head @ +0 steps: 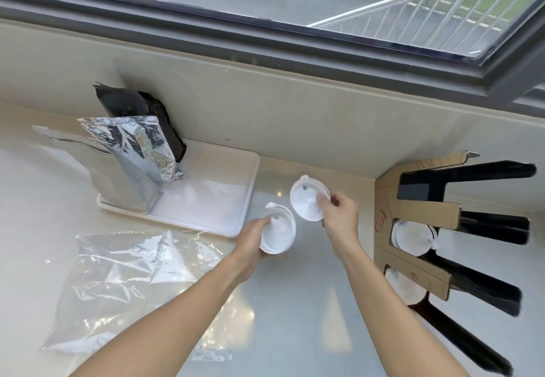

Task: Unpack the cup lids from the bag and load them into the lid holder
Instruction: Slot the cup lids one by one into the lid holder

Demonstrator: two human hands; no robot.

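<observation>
Step in hand: judged as splitting the lids between your hands, then feeding them to the lid holder (418,220). Not yet loaded.
L hand (250,242): fingers curled round the rim of the lower lid stack (278,235), thumb at the inner face. Looks like more than one lid nested; count can't be told.
R hand (339,214): fingers pinch the edge of the upper lid (308,199), held tilted, face toward you. Single or stacked: can't tell.
Relation: the two lids sit edge to edge betw. your hands, touching or nearly so; can't tell which.
Holder: cardboard front w/ black rails, to the right of your R fingers, near. Two slots already show white lids (411,236); the top slot looks dark, prob. vacant.
Bag: clear plastic bag (129,282) flat on the bench (295,332), left of and below your L fingers. Looks emptied; contents not certain.
Advice 1: keep the pinch on the rim, not the domed centre; thin plastic will prob. flex.
Advice 2: turn the R lid to match those already loaded before entry.
Advice 3: slide along the rails, don't drop in; a skewed lid could jam.
Risk: L stack may shed a lid if your grip eases while R hand works.
Other: foil pouches (138,155) stand on a white tray (236,223), beyond your L fingers. Leave alone.
</observation>
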